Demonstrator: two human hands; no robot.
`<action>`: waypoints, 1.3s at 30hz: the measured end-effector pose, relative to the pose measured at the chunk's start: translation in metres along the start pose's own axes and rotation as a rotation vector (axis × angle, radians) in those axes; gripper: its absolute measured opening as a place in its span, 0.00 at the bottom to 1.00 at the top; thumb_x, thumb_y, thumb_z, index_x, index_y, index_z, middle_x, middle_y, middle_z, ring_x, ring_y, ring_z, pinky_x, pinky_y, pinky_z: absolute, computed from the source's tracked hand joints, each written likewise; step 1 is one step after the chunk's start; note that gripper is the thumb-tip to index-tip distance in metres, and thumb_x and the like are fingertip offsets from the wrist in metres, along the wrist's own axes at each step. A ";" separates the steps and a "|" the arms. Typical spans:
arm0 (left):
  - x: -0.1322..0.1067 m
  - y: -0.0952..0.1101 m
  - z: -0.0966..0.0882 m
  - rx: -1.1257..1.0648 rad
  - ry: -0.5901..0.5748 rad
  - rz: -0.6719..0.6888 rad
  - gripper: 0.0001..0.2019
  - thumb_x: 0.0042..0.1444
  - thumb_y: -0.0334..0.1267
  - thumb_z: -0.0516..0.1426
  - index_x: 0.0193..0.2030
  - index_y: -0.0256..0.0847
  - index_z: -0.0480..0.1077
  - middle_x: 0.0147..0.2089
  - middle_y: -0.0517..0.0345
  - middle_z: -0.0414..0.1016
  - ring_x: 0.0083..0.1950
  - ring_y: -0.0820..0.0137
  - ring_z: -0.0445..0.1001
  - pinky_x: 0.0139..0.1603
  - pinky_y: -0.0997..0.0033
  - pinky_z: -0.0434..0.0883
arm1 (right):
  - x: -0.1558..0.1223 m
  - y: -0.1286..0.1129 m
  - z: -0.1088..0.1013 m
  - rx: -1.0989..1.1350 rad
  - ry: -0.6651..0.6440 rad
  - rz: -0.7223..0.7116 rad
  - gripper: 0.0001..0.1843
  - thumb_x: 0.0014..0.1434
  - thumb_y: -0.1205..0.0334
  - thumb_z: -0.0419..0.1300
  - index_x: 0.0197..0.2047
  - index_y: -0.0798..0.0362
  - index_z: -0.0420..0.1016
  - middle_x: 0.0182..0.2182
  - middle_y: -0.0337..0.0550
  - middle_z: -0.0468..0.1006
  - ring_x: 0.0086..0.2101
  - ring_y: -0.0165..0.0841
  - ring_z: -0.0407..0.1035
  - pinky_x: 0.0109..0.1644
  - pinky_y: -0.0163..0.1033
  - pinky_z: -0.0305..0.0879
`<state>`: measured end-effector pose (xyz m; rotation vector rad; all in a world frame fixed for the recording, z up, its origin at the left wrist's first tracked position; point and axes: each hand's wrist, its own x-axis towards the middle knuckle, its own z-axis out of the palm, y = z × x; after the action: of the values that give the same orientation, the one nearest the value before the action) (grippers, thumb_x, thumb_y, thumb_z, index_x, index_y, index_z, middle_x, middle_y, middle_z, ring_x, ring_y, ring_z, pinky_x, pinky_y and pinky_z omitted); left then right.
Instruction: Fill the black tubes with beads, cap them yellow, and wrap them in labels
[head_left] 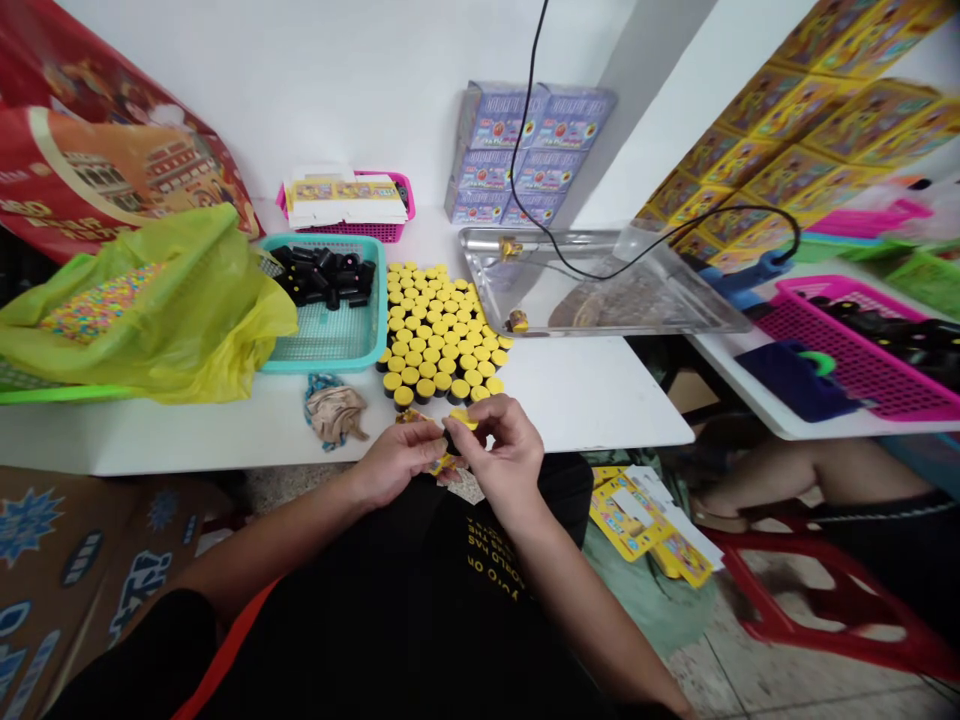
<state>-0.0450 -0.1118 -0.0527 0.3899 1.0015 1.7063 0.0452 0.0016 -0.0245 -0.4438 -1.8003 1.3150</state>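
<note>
Both my hands are close together just in front of the table's near edge. Between the fingertips of my right hand (pixel 510 450) is a small black canister with a yellow lid (pixel 462 418). My left hand (pixel 401 462) pinches a yellow printed wrapper or label (pixel 444 464) against the canister's lower side; my fingers partly hide it. Right beyond the hands, several black canisters with yellow lids (pixel 435 330) stand upright in a tight group on the white table (pixel 577 390). A crumpled beige and blue cloth (pixel 335 412) lies to the left.
A turquoise basket (pixel 322 350) holds black canisters, beside a yellow-green bag of colourful beads (pixel 180 310). A metal tray (pixel 600 325) lies at the back right, with a black cable (pixel 517 160) hanging over it. At right are a pink basket (pixel 810 345) and another person's leg (pixel 787 475).
</note>
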 end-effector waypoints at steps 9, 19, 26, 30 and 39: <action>0.002 0.000 -0.004 0.072 -0.001 -0.067 0.27 0.42 0.54 0.71 0.36 0.32 0.71 0.32 0.48 0.80 0.23 0.67 0.77 0.18 0.75 0.68 | 0.000 0.005 0.001 0.076 0.015 0.095 0.15 0.51 0.55 0.71 0.31 0.50 0.68 0.23 0.32 0.69 0.22 0.26 0.62 0.23 0.33 0.61; 0.002 0.001 0.004 0.208 0.087 0.097 0.23 0.44 0.51 0.70 0.37 0.32 0.74 0.29 0.54 0.76 0.28 0.68 0.77 0.26 0.72 0.71 | -0.004 0.007 0.000 0.037 0.029 0.031 0.13 0.52 0.58 0.71 0.31 0.50 0.70 0.25 0.35 0.72 0.21 0.26 0.62 0.23 0.33 0.62; 0.008 0.005 0.003 0.132 0.021 0.061 0.23 0.47 0.52 0.69 0.38 0.34 0.73 0.29 0.55 0.76 0.27 0.69 0.76 0.28 0.71 0.72 | -0.004 0.012 -0.001 -0.035 0.039 -0.160 0.11 0.52 0.61 0.71 0.33 0.49 0.72 0.30 0.38 0.74 0.25 0.29 0.66 0.26 0.37 0.65; 0.013 0.006 -0.004 -0.021 -0.141 -0.104 0.24 0.46 0.54 0.69 0.36 0.34 0.72 0.29 0.50 0.78 0.26 0.66 0.77 0.25 0.71 0.71 | 0.001 0.011 -0.003 0.002 0.011 -0.046 0.12 0.52 0.59 0.71 0.32 0.50 0.71 0.25 0.35 0.72 0.22 0.27 0.64 0.24 0.35 0.62; 0.016 0.007 -0.003 0.034 0.013 -0.091 0.18 0.49 0.45 0.68 0.39 0.32 0.74 0.34 0.47 0.80 0.27 0.66 0.79 0.25 0.74 0.73 | 0.009 0.021 -0.004 0.202 0.070 0.239 0.18 0.49 0.52 0.73 0.29 0.51 0.69 0.22 0.33 0.71 0.21 0.26 0.64 0.24 0.33 0.63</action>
<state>-0.0580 -0.0996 -0.0522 0.3501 1.0438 1.6136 0.0394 0.0187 -0.0395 -0.5992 -1.5734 1.6068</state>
